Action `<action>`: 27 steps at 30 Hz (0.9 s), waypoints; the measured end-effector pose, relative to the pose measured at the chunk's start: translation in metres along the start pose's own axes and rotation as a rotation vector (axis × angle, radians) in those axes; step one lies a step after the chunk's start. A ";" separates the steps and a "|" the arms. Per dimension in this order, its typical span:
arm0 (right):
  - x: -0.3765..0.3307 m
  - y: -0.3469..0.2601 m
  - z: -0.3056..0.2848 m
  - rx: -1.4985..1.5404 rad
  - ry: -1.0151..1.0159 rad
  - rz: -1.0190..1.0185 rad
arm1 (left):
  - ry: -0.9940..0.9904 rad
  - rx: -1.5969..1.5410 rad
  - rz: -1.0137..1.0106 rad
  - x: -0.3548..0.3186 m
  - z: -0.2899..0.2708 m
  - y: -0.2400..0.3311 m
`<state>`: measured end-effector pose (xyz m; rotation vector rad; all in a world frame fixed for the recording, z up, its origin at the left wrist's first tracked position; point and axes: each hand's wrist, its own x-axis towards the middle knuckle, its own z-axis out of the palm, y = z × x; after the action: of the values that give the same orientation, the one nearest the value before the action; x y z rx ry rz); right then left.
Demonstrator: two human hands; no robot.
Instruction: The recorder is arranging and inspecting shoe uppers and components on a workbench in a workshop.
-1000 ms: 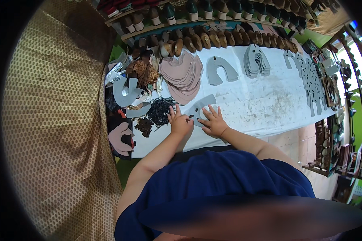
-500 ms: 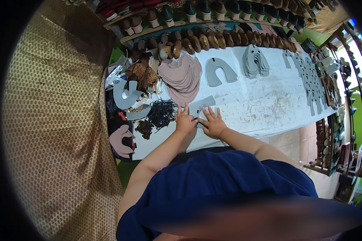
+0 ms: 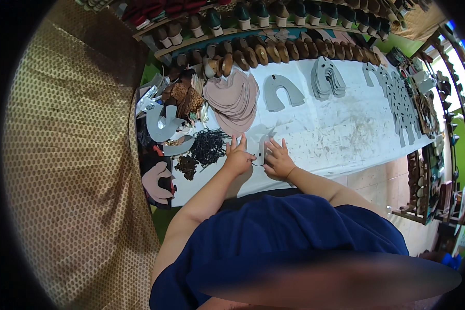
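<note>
My left hand (image 3: 238, 156) is above the near edge of the table, fingers spread and thumb pointing toward a grey U-shaped shoe-upper piece (image 3: 262, 145). The piece is between my hands and looks narrow and tilted, with small dark holes in it. A thin dark cord (image 3: 258, 165) curves at its near end, next to my left thumb. My right hand (image 3: 279, 160) lies along the piece's right edge, its fingers also apart. Left of my left hand is a tangled heap of black cords (image 3: 208, 146). Pinkish-beige cut pieces (image 3: 233, 106) are stacked just beyond.
Grey upper pieces (image 3: 282, 94) lie farther back on the white-covered table (image 3: 356, 129), with another grey stack (image 3: 326, 80) and spread pieces (image 3: 398, 106) to the right. Wooden shoe lasts (image 3: 274, 51) line the back. A brown patterned curtain (image 3: 77, 155) hangs at left.
The grey piece has turned from lying broad under my hands to a narrow, tilted pose. My right hand has shifted slightly right and down, and the gap between my hands has widened.
</note>
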<state>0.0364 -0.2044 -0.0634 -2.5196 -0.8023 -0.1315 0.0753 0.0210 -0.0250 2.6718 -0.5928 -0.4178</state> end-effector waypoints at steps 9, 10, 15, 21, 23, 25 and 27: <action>0.000 -0.003 -0.003 -0.005 0.080 -0.041 | 0.133 -0.104 0.022 0.003 0.011 -0.014; 0.001 -0.004 -0.004 -0.014 0.056 -0.033 | 0.132 -0.106 0.023 0.005 0.014 -0.015; 0.000 -0.005 -0.004 0.000 0.059 -0.019 | 0.195 -0.140 -0.051 0.010 0.014 -0.007; 0.002 -0.008 -0.008 0.030 0.035 -0.016 | 0.113 -0.112 -0.118 0.020 0.017 -0.007; 0.002 -0.008 -0.008 0.042 0.020 -0.008 | 0.116 -0.105 -0.117 0.020 0.019 -0.008; 0.001 -0.005 -0.005 -0.006 0.037 -0.030 | 0.117 -0.098 -0.114 0.021 0.020 -0.007; 0.001 -0.004 -0.005 -0.011 0.014 -0.002 | 0.145 -0.123 -0.119 0.021 0.018 -0.006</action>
<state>0.0356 -0.2035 -0.0572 -2.5253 -0.8002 -0.1547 0.0891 0.0114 -0.0483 2.5990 -0.3545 -0.2792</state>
